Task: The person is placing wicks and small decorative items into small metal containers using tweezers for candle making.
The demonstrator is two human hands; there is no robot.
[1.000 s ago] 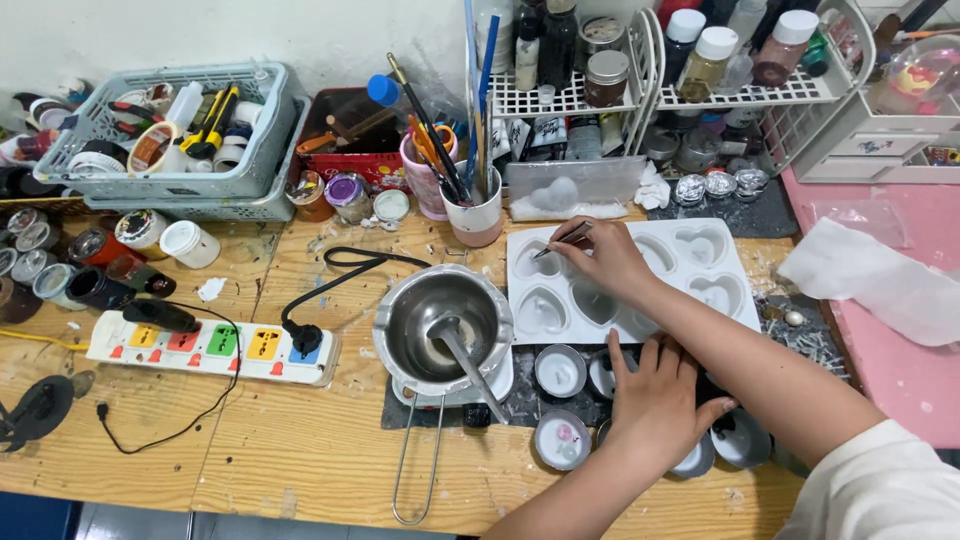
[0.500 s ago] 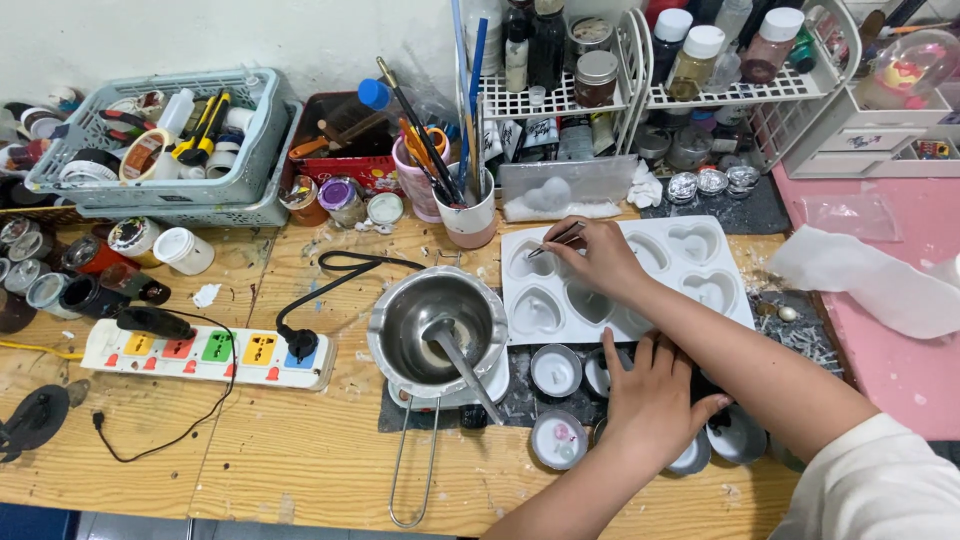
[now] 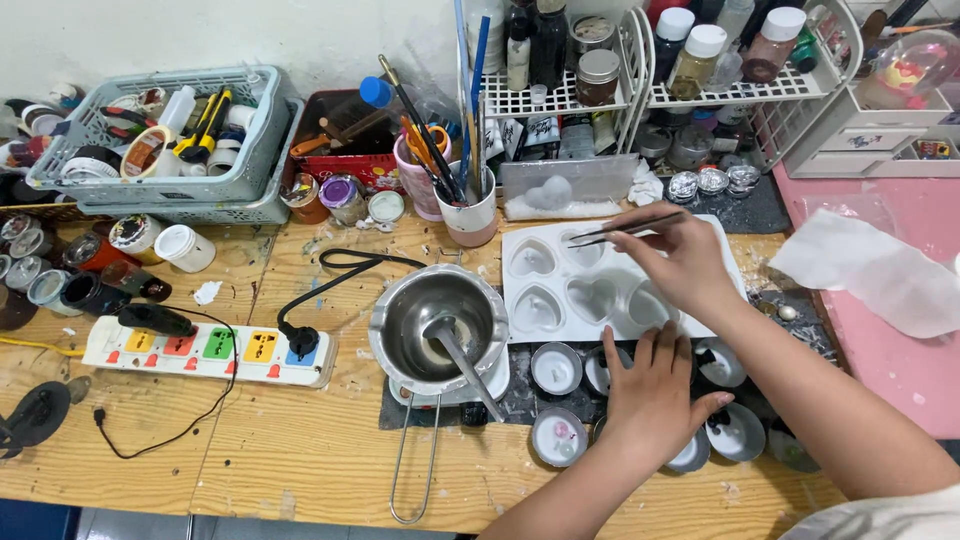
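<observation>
My right hand pinches a thin pair of tweezers, fingers closed on the shaft, tips aimed left over the back row of the white heart mould. Held low and nearly flat, so the tips reach a cavity without my wrist blocking the view. Cannot tell whether the tips carry anything.

My left hand lies open, palm down, fingers spread across the small round tins on the dark mat just in front of the mould. It grasps nothing; it seems to brace me and keep the tins from sliding.

Metal melting pot stands touching the mould's left edge, a spoon leaning in it, wire handle running toward me.

Room: tight. Brush cup and wire rack crowd the far side; white tissue on the pink area to the right. Power strip and its cable lie left of the pot. Bare wooden surface near the front edge is the only open stretch.
</observation>
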